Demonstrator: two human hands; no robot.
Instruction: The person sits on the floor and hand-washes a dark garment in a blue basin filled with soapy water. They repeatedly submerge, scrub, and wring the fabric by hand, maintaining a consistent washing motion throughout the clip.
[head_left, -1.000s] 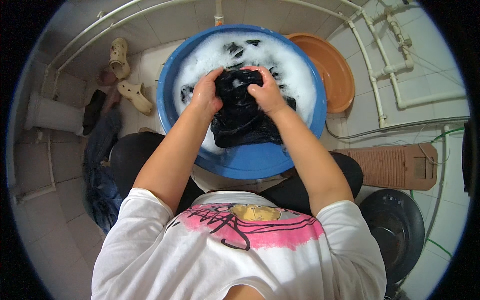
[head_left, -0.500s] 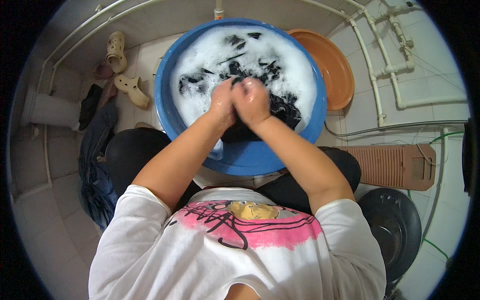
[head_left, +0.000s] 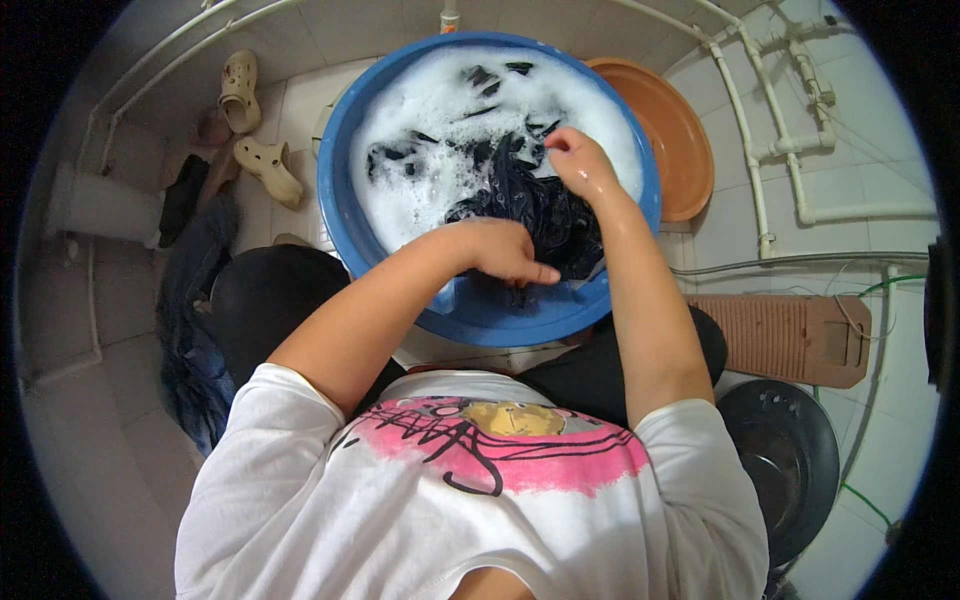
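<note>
Soapy water with thick white foam fills a large blue tub (head_left: 335,185). Black wet clothing (head_left: 560,215) rises from the suds in folds, bunched toward the near right side. My left hand (head_left: 500,250) is back-up over the near part of this clothing, its thumb stretched to the right and its other fingers curled down into the cloth, partly hidden. Farther off and to the right, my right hand (head_left: 583,162) is raised a little at the clothing's far right edge, fingertips pinched together against the dark cloth. Smaller dark patches of fabric poke through the foam at the back and left.
An orange basin (head_left: 685,150) stands behind the tub on the right. A brown washboard (head_left: 770,335) and a black basin (head_left: 790,470) lie to my right. Cream clogs (head_left: 268,172) and dark blue clothing (head_left: 195,330) are at left. White pipes (head_left: 745,150) run along the wall.
My hands were together over the middle of the tub and have parted. The left came nearer, the right moved right and away. More of the black clothing shows between them.
</note>
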